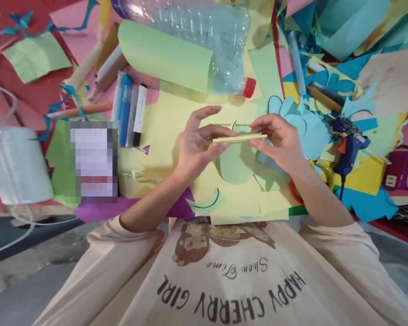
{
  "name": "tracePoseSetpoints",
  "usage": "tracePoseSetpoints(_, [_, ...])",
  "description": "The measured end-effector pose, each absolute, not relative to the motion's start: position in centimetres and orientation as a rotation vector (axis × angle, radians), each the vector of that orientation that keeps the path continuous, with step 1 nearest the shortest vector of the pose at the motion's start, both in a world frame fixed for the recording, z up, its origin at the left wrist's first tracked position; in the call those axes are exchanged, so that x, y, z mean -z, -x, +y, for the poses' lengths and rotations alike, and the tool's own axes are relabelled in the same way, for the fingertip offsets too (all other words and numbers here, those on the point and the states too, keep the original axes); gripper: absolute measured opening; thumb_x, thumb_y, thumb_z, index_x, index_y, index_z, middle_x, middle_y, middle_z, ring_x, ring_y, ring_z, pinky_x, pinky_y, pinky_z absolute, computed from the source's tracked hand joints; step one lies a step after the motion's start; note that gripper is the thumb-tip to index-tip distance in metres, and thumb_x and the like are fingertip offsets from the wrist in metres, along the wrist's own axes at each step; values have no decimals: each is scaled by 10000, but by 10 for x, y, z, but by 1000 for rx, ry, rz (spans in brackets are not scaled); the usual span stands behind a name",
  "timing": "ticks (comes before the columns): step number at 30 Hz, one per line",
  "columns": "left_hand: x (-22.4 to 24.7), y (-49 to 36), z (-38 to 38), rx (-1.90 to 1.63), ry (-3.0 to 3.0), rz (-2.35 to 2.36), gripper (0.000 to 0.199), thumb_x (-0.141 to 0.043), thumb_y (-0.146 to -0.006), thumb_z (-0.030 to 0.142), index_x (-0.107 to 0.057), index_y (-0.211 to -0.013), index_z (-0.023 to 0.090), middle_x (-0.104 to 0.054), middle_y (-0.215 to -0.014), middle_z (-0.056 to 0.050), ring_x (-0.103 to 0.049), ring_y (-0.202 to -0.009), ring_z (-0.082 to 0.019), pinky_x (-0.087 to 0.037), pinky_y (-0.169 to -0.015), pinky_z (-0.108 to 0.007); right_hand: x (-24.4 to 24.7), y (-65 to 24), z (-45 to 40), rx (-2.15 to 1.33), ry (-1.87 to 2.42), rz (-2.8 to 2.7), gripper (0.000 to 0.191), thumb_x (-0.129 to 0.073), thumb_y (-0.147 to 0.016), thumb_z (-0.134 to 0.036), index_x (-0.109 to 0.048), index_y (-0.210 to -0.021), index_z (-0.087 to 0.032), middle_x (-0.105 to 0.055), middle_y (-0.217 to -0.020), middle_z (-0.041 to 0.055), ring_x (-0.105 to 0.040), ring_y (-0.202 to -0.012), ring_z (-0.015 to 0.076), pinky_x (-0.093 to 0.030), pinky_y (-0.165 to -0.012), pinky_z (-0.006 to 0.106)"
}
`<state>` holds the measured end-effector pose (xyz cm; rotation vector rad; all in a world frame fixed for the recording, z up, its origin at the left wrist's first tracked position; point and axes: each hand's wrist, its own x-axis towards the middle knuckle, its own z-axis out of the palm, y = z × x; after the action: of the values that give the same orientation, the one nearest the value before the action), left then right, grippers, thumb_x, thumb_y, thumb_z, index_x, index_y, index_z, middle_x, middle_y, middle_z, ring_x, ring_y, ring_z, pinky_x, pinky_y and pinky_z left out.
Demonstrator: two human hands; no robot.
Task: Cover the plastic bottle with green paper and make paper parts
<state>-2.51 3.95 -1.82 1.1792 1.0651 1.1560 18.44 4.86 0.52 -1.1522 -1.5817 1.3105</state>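
Between my two hands is a folded yellow paper strip (pixel 240 138), seen nearly edge-on. My left hand (pixel 199 142) pinches its left end between thumb and fingers, with the index finger raised. The right end is pinched by my right hand (pixel 277 139). A thin yellow paper edge with a short black line shows just beyond the strip; whether it belongs to the same piece I cannot tell. Below the hands lies a rounded pale green paper piece (pixel 237 163) on yellow paper (pixel 170 113). Nearer me is a green scrap (pixel 209 199) with a black curved line.
Green paper (pixel 166 56) wraps a clear bottle with a red cap (pixel 249 88); a larger clear bottle (pixel 204 20) lies behind. Several markers (pixel 125 111) and a blurred-out phone (pixel 93 163) are left. Scissors (pixel 326 174), a blue glue gun (pixel 348 151) and paper scraps lie right.
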Motion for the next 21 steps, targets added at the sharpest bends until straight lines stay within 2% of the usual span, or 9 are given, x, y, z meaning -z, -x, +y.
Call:
tracePoseSetpoints(3, [20,26,41,-1137,-1291,980,558,-763,-732,404,-525,-1218,269,-721,-972,-36,-704,-900,-178,-580,-835,-317,-7,-184,48,-1317,1167,-1616,228,-692,-810,-436,-628,-846,-220,-626,-806,-5,-587,-736,119,-513,-662,254])
tracePoseSetpoints(6, [19,25,40,-1029,-1398,924,564,-723,-775,411,-486,-1261,248,-711,-1045,-41,-701,-974,-187,-581,-871,-327,-9,-183,48,-1331,1149,-1641,224,-685,-819,-421,-634,-840,-203,-630,-794,-7,-577,-726,110,-506,-671,246])
tracePoseSetpoints(11, [16,24,36,-975,-1481,929,529,-654,-843,383,-440,-1304,238,-722,-1020,-35,-719,-956,-180,-592,-836,-296,-11,-181,47,-1336,1140,-1669,199,-688,-822,-389,-631,-833,-198,-637,-794,-6,-580,-734,110,-503,-679,242])
tracePoseSetpoints(21, [16,25,36,-987,-1520,966,514,-652,-843,392,-451,-1290,237,-725,-988,-30,-728,-930,-174,-608,-817,-283,-12,-182,47,-1354,1164,-1661,262,-725,-781,-436,-625,-806,-194,-635,-775,-6,-574,-725,111,-497,-660,237])
